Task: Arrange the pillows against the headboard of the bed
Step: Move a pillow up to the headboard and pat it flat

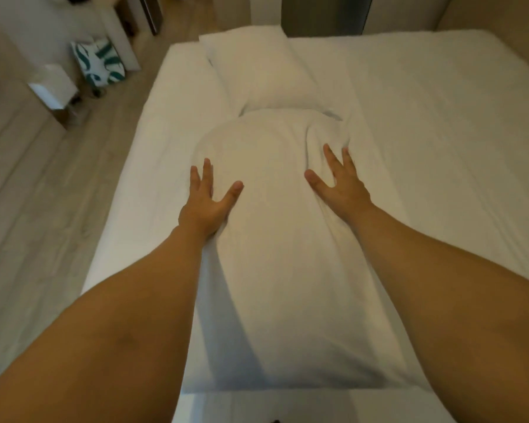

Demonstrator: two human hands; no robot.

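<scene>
Left hand [206, 206] and right hand [339, 183]: both spread open, palms flat on the near plump white fabric pillow [287, 239] between them. Likely light, soft, yielding; best gripped at side edges. Second white pillow [272, 71] beyond the fingertips, on the white-sheeted bed [440, 132].

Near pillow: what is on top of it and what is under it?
Both hands lie flat on the near pillow: left hand, right hand, fingers spread. Under it is the white bed; the sheet directly beneath is hidden.
</scene>
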